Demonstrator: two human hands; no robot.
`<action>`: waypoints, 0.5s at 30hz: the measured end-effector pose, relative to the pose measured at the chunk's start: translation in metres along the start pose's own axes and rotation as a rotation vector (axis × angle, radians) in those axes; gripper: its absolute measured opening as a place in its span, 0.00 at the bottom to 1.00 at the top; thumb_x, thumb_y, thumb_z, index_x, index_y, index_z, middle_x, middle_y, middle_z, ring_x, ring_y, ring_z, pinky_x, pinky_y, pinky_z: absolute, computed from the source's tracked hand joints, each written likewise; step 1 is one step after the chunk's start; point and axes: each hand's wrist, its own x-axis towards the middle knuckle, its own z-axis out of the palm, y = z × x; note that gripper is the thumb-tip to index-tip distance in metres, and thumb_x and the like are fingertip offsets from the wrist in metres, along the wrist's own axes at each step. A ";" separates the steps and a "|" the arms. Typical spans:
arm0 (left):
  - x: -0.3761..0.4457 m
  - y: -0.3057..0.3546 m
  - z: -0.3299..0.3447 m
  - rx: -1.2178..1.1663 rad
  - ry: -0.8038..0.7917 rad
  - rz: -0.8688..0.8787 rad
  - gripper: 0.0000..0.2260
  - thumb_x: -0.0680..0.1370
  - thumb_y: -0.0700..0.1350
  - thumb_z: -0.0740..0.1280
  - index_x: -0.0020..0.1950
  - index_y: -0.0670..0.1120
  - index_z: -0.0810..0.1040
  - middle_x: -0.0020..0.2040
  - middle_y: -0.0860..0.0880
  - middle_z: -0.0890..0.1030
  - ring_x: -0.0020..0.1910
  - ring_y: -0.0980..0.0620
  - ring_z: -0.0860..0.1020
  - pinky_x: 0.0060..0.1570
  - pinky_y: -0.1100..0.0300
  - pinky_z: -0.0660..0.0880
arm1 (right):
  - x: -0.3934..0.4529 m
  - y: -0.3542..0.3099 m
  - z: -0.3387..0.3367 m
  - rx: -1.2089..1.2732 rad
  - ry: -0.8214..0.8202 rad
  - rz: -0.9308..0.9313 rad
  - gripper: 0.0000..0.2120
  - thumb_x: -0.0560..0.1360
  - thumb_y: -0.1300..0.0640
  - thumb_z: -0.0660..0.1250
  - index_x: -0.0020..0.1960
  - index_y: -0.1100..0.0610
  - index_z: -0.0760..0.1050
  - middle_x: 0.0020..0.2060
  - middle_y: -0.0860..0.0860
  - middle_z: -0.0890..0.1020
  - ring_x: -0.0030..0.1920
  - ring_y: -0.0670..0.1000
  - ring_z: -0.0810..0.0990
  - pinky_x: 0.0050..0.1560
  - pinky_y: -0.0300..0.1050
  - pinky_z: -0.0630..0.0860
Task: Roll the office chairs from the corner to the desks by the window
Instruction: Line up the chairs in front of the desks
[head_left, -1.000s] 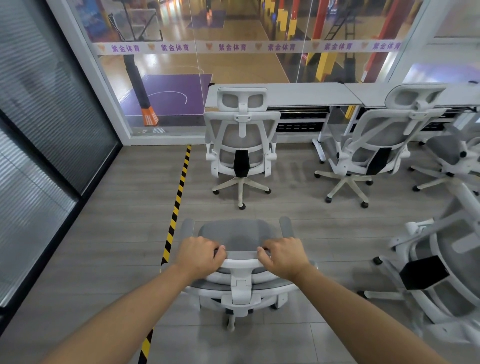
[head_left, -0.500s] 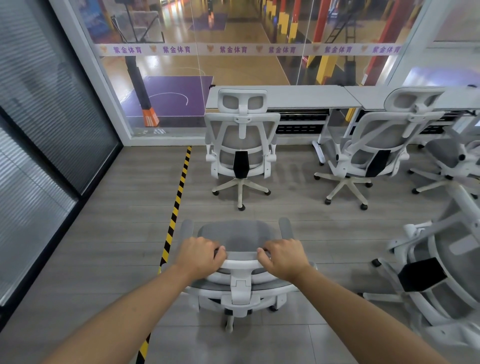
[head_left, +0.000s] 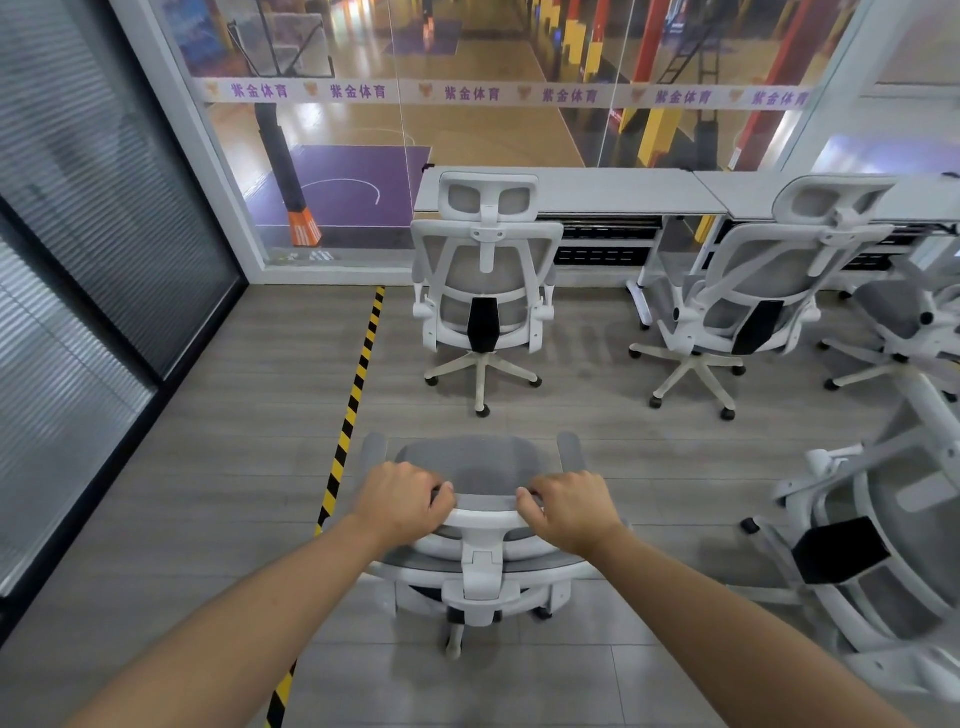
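Down the left side runs a dark glass wall (head_left: 104, 218) with blinds behind it, and just in from it a yellow-and-black tape line (head_left: 353, 400) crosses the grey floor (head_left: 218, 441) toward the window (head_left: 467, 104).

The person's left hand (head_left: 402, 501) is clenched over the top rail of the chair being pushed (head_left: 480, 525), fingers curled round its edge. That chair stands in the open floor, just right of the tape, its seat facing the window and well short of the desks. The right hand (head_left: 569, 512) grasps the same rail a little further along, fingers wrapped over it too.

Straight ahead, another chair (head_left: 485, 280) is already parked at the left desk (head_left: 561, 189), right in the path. To do this well, I'd say push level and low through both hands so the wheels roll rather than tip the back forward, and steer early instead of running into the parked one.

Further right, a second parked chair (head_left: 748, 296) sits at the next desk (head_left: 924, 192), with a third (head_left: 904, 322) partly cut off beyond it. Nearest on the right stands one more chair (head_left: 872, 540), close beside the route, so the right elbow wants to keep clear.
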 end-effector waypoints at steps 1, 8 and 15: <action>0.001 0.000 -0.001 0.006 0.001 0.006 0.23 0.76 0.58 0.47 0.29 0.48 0.71 0.23 0.51 0.69 0.22 0.55 0.67 0.24 0.62 0.57 | 0.000 0.001 0.000 -0.002 -0.002 0.003 0.26 0.75 0.41 0.49 0.29 0.57 0.70 0.22 0.50 0.73 0.24 0.53 0.70 0.26 0.42 0.62; 0.002 0.001 -0.002 0.026 -0.001 0.016 0.23 0.76 0.57 0.47 0.28 0.47 0.69 0.23 0.51 0.67 0.22 0.54 0.66 0.25 0.61 0.55 | -0.002 0.001 0.003 -0.012 0.000 0.007 0.26 0.75 0.40 0.49 0.29 0.57 0.69 0.23 0.51 0.73 0.23 0.54 0.71 0.26 0.40 0.59; 0.002 0.000 -0.003 0.028 -0.006 0.014 0.22 0.76 0.57 0.47 0.28 0.49 0.67 0.22 0.52 0.66 0.22 0.53 0.66 0.24 0.62 0.57 | -0.002 0.000 0.003 -0.009 0.003 0.003 0.25 0.76 0.41 0.51 0.29 0.56 0.69 0.22 0.50 0.72 0.22 0.52 0.69 0.25 0.40 0.59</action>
